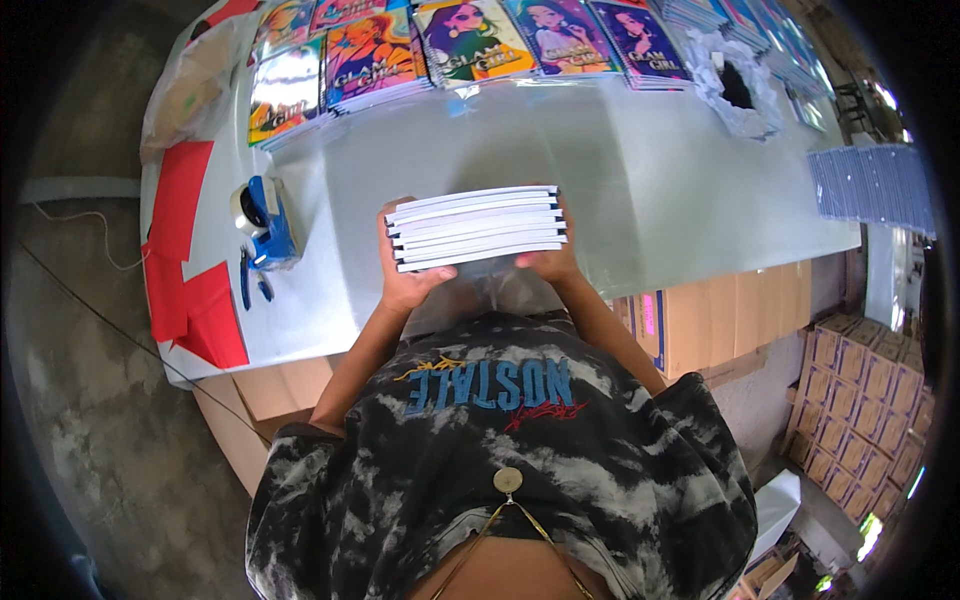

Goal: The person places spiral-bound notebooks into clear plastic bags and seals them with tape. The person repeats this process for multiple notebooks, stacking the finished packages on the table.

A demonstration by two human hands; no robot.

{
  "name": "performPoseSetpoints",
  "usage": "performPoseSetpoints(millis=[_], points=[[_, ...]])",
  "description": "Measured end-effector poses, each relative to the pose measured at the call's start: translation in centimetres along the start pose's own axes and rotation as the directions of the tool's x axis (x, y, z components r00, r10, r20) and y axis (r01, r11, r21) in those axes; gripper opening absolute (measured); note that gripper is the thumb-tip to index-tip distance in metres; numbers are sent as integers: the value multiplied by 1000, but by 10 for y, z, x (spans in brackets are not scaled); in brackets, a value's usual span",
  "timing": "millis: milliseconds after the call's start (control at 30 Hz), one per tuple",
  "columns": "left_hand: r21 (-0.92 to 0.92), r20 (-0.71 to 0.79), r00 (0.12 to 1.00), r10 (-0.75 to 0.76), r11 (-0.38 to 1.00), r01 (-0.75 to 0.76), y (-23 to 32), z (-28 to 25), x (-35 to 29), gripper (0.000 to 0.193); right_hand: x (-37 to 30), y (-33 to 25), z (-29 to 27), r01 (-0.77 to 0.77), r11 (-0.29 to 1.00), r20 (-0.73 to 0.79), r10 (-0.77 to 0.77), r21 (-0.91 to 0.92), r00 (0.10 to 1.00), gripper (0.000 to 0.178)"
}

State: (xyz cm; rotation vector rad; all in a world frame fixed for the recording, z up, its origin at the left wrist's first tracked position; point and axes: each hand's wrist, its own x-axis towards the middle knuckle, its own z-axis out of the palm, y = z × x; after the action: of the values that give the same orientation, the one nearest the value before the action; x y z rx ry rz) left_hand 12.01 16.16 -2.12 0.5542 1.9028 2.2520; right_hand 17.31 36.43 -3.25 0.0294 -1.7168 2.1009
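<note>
A stack of notebooks (478, 228) stands upright between my hands near the table's front edge, with the white page edges facing up toward me. My left hand (408, 280) grips the left end, its thumb along the near side. My right hand (556, 258) closes on the right end in the same way, thumb at the near corner. The fingers on the far side are mostly hidden behind the stack.
Colourful spiral notebooks (478, 42) lie in piles along the table's far side. A blue tape dispenser (268, 220), a small blue cutter (245, 278) and red sheets (205, 315) are at left. Crumpled plastic (745, 95) and a long notebook row (872, 190) are at right. Cardboard boxes (730, 315) stand below.
</note>
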Motion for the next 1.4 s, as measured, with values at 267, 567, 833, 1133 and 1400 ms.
performPoseSetpoints(millis=[267,567,833,1133,1400], points=[[294,167,966,199,925,-241,-52,-13,-22,83,-19,12,-10,21,999,90,-19,-26,996,85],[426,53,956,-289,872,240,-27,-7,-17,66,-13,11,-19,-137,819,16,176,-558,984,57],[340,-72,621,-781,566,751,-30,1,49,77,46,23,-23,-594,443,-209,656,-672,725,72],[860,-472,868,-152,139,492,-29,-52,36,52,25,23,-84,-358,-43,-360,87,-933,929,46],[885,-466,869,168,84,458,-64,-65,21,43,2,40,-109,-361,-62,-356,-77,-931,931,27]])
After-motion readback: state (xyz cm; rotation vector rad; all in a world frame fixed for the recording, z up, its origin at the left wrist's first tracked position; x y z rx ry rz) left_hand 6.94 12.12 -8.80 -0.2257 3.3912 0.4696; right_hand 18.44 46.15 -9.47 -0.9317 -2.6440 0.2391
